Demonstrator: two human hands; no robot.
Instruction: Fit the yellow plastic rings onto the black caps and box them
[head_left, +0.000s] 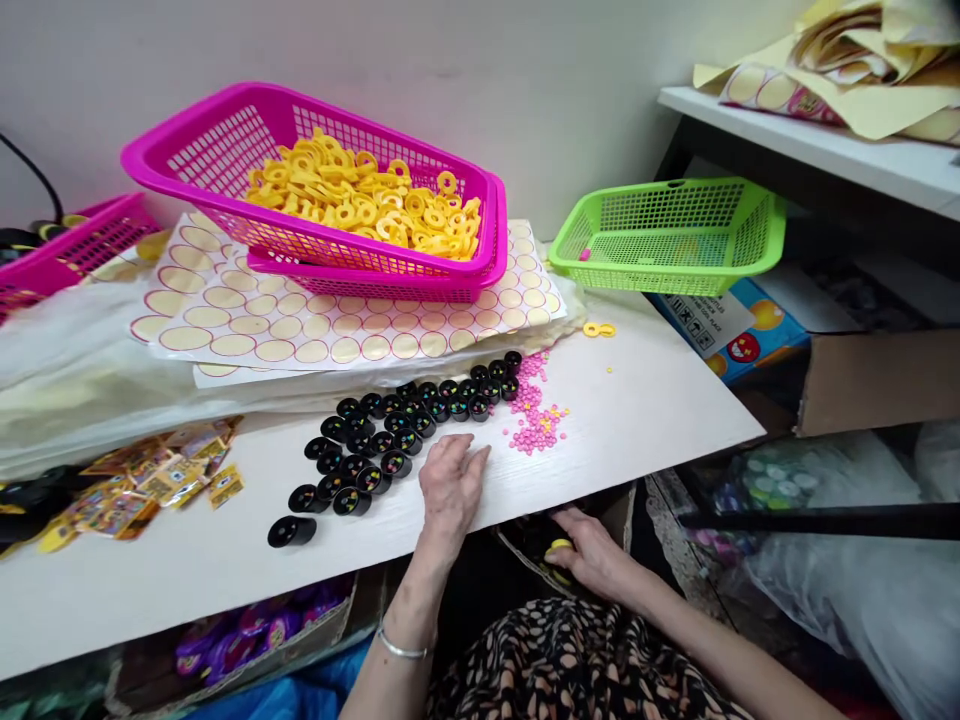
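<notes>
My left hand (pixel 452 487) rests flat on the white table (pixel 660 400), fingers stretched out, just right of a cluster of several small black round cups (pixel 397 425) with coloured beads inside. A scatter of pink beads (pixel 534 415) lies beyond its fingertips. My right hand (pixel 592 555) is below the table's front edge, over my lap, its fingers curled round a small yellow piece (pixel 559 547).
A pink basket (pixel 225 150) of yellow rings sits on sheets of round stickers (pixel 300 330). An empty-looking green basket (pixel 667 235) stands at the right. Printed packets (pixel 150 485) lie at the left. Boxes and bags sit under and beside the table.
</notes>
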